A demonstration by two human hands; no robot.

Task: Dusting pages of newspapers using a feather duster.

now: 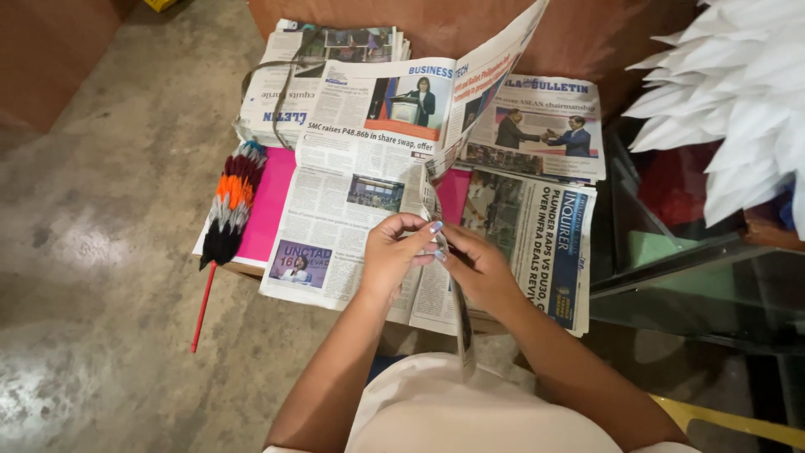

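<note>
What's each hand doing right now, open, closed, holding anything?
Left hand: closed, pinching the newspaper sheet at its fold.
Right hand: closed on the same newspaper sheet, beside the left.

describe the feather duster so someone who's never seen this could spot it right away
Start at the low surface covered in spread newspapers in the middle of the view, then go to its left edge, where a bright pink sheet shows. The feather duster lies along that sheet, its thin red stick reaching down over the grey concrete floor. It is the only feathered thing there, banded orange, black, grey and dark red.
</note>
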